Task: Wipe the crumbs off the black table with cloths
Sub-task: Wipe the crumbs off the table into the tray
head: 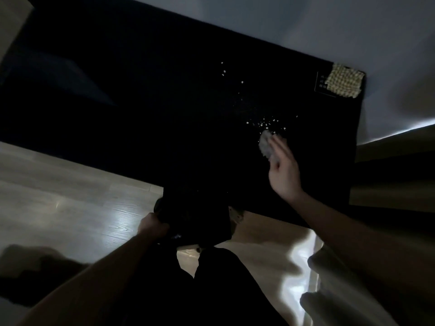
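Where dimness hides detail, left hand [153,225], dark object [195,222]

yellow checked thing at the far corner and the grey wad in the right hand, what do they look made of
Yellow checked cloth: looks like woven waffle-weave fabric, matte, with a raised grid and a ragged edge. Grey cloth under the right hand: seemingly soft, fuzzy fabric, bunched; the dim, blurred picture leaves the weave unclear.

matt black table [164,102], waffle-textured cloth [343,81]
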